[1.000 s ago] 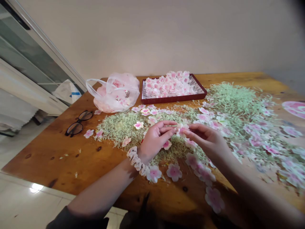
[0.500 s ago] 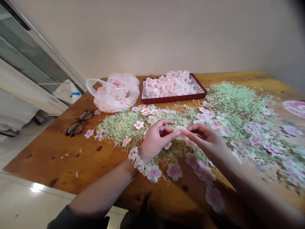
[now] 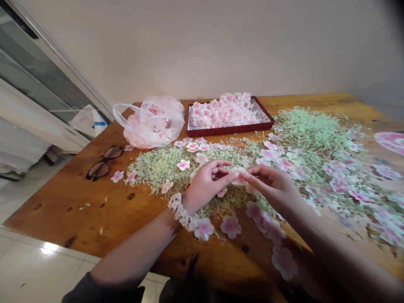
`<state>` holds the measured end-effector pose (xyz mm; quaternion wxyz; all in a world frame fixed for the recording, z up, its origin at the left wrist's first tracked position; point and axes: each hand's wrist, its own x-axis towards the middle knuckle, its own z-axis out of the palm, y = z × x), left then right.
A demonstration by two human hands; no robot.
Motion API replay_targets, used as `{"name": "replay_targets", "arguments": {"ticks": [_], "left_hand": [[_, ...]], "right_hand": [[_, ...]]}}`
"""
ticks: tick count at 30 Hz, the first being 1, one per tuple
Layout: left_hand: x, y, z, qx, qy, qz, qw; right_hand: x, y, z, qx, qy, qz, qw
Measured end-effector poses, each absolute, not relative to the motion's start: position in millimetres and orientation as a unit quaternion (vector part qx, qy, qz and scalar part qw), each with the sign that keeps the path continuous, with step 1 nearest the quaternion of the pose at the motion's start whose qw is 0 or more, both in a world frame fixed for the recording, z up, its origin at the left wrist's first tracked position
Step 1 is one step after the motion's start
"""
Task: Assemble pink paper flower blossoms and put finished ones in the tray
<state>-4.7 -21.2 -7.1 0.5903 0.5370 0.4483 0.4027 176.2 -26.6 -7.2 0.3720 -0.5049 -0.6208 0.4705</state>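
Two hands [image 3: 206, 185] [image 3: 273, 186] pinch blossom [image 3: 239, 176] (papery, pink).

A wooden tabletop [image 3: 78, 210] with dark knots carries most of the scene. Near its back edge, a dark red tray [image 3: 229, 131] is heaped with pink-and-white paper flowers [image 3: 224, 111], and just beside it sits a clear plastic bag [image 3: 154, 124] holding more pink flowers. A pair of dark-rimmed glasses [image 3: 99, 170] lies folded to the left of a pale green shredded heap [image 3: 158, 170]. A brighter green heap [image 3: 312, 126] spreads at the right, scattered with loose flowers [image 3: 230, 226]. Behind rises a cream wall [image 3: 189, 46]; a glass door [image 3: 41, 54] and tiled floor [image 3: 41, 252] show at left.
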Motion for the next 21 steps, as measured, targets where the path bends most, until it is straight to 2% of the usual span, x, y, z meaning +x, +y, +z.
{"name": "replay_targets", "arguments": {"ticks": [3, 7, 11, 14, 21], "left_hand": [[-5, -21, -4, 0.553, 0.440, 0.355, 0.612], [-6, -21, -2, 0.566, 0.468, 0.363, 0.574], [-8, -20, -4, 0.564, 0.480, 0.392, 0.546], [-8, -20, -6, 0.578, 0.468, 0.387, 0.545], [-8, -21, -3, 0.573, 0.462, 0.388, 0.555]], "right_hand": [[176, -27, -7, -0.502, -0.633, 0.462, 0.366], [184, -22, -9, -0.506, -0.691, 0.390, 0.339], [195, -14, -15, -0.479, -0.813, 0.247, 0.220], [196, -11, -20, -0.455, -0.853, 0.201, 0.161], [194, -12, -21, -0.454, -0.846, 0.212, 0.181]]}}
